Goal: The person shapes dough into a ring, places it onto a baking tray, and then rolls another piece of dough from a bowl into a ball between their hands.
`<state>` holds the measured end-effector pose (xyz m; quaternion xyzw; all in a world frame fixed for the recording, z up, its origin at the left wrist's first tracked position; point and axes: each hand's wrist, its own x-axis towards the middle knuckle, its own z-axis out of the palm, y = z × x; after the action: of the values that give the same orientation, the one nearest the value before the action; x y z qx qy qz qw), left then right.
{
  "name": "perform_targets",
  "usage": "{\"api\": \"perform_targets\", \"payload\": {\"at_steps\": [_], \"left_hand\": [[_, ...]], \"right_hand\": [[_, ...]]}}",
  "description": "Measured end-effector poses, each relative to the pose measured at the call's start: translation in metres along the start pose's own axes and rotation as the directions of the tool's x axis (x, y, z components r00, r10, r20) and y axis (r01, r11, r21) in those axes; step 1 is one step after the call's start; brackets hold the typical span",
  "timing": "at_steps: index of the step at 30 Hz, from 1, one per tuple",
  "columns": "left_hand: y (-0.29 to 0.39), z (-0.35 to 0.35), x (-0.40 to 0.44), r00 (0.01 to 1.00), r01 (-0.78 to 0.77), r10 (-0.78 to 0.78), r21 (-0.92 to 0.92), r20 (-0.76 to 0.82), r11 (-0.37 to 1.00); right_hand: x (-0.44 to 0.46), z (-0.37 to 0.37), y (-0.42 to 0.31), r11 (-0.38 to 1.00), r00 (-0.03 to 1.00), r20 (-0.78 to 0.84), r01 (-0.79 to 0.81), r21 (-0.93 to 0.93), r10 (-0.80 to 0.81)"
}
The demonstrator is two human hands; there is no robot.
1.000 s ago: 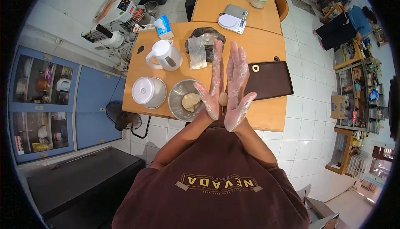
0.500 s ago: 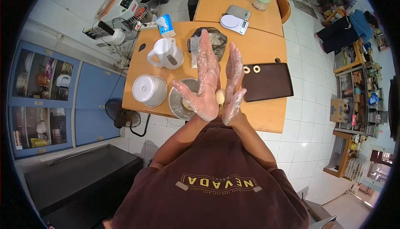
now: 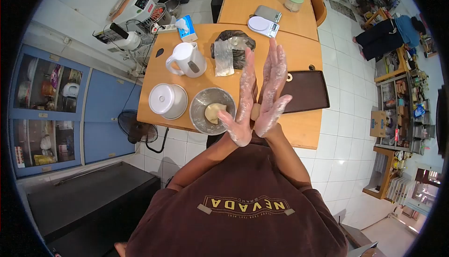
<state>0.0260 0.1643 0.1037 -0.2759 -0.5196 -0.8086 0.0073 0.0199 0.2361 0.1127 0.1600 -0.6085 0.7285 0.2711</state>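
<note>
A small dough ball (image 3: 255, 112) is pressed between my two flour-dusted palms, above the front edge of the table. My left hand (image 3: 244, 102) has its fingers stretched out and touches the ball's left side. Against the other side lies the palm of my right hand (image 3: 272, 91), fingers also straight. Just left of my hands stands a metal bowl (image 3: 197, 101) with a larger piece of dough (image 3: 213, 113) inside. To the right is a dark baking tray (image 3: 306, 93); one dough ring (image 3: 289, 77) shows on it, and my right hand hides its left part.
On the wooden table (image 3: 299, 133) stand a white lidded tub (image 3: 163, 99), a white kettle (image 3: 189, 60), a tissue box (image 3: 188, 30), plastic bags (image 3: 225, 60) and a kitchen scale (image 3: 263, 26). A person (image 3: 390, 34) bends near shelves at the right.
Both hands have shifted right with the dough ball, sliding against each other. The bowl and its dough are more exposed, while the tray's left part is now covered.
</note>
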Motion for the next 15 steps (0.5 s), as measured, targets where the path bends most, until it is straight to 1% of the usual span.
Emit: {"api": "perform_targets", "payload": {"at_steps": [1,4,7,10,12,13,14,15], "left_hand": [[0.003,0.001,0.002,0.999,0.018,-0.02,-0.076,-0.026,0.997],[0.013,-0.006,0.02,0.987,0.042,-0.069,-0.184,-0.145,0.982],[0.01,-0.012,0.028,0.983,0.037,-0.048,-0.069,-0.176,0.997],[-0.016,-0.028,0.023,0.997,-0.077,0.077,0.17,0.003,0.982],[-0.024,-0.024,0.014,0.997,-0.051,0.043,0.137,0.062,0.989],[-0.027,-0.02,0.007,0.995,-0.038,0.027,0.12,0.091,0.992],[-0.031,-0.019,0.0,0.995,-0.016,0.002,0.153,0.097,0.988],[-0.027,-0.016,-0.003,0.997,0.01,-0.018,0.102,0.079,0.995]], "right_hand": [[0.0,0.0,0.0,0.999,0.999,0.002,-0.05,-0.016,0.05],[-0.011,0.006,0.01,0.999,0.998,0.049,0.03,-0.02,-0.029],[-0.026,0.007,0.023,0.996,0.992,0.097,0.087,-0.024,-0.084],[-0.027,0.003,0.02,0.992,0.984,0.139,0.116,-0.04,-0.11],[-0.02,0.006,0.01,0.988,0.988,0.096,0.129,-0.085,-0.121],[-0.016,0.009,0.005,0.986,0.992,0.048,0.118,-0.116,-0.113],[-0.013,0.009,0.0,0.98,0.994,0.039,0.112,-0.165,-0.107],[-0.01,0.01,-0.004,0.971,0.995,0.03,0.104,-0.214,-0.1]]}}
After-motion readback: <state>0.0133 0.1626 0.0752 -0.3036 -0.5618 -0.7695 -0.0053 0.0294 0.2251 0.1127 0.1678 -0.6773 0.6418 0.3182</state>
